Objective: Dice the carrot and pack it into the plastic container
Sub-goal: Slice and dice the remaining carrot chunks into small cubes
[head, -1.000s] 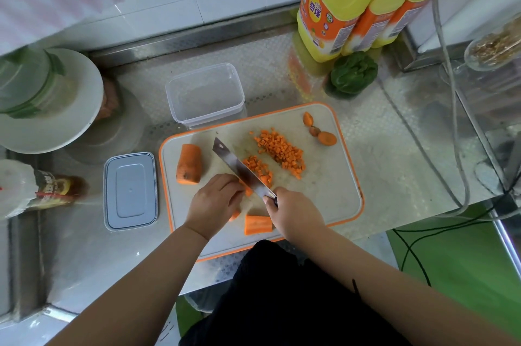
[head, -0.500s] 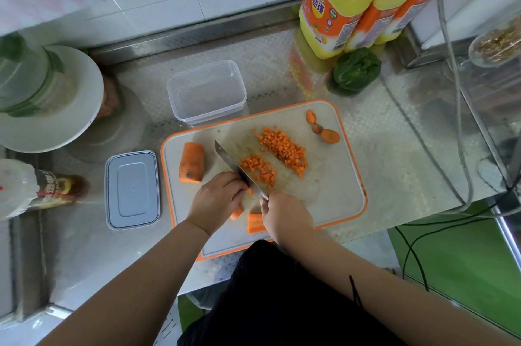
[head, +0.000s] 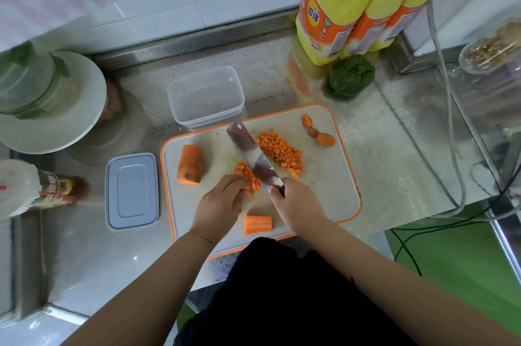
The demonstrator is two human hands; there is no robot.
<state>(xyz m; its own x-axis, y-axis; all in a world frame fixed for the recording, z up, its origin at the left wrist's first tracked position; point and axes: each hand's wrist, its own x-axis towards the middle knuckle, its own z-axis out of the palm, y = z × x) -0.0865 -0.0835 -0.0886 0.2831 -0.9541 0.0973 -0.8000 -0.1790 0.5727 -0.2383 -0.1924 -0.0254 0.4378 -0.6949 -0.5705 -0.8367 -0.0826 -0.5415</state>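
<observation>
On the white, orange-rimmed cutting board (head: 332, 199) my right hand (head: 298, 202) grips the handle of a knife (head: 253, 154), its blade lying across the board toward the container. My left hand (head: 220, 204) has curled fingers over carrot strips at the blade's left; what is under the fingers is hidden. Diced carrot lies in a big pile (head: 282, 152) right of the blade and a small pile (head: 244, 171) left of it. A thick carrot chunk (head: 190, 164) lies at the board's left, a short piece (head: 258, 223) near my wrists. The clear plastic container (head: 207, 97) stands empty behind the board.
The container's grey lid (head: 131, 190) lies left of the board. Carrot end scraps (head: 318, 133) sit at the board's far right corner. Yellow oil jugs (head: 335, 4), a green pepper (head: 351, 75), a white plate (head: 70, 109), a sauce bottle (head: 42, 190) and cables (head: 456, 148) surround the work area.
The knife blade has swung from lying left of the small dice pile to across it, tip nearer the container. My left hand stays over the carrot strips.
</observation>
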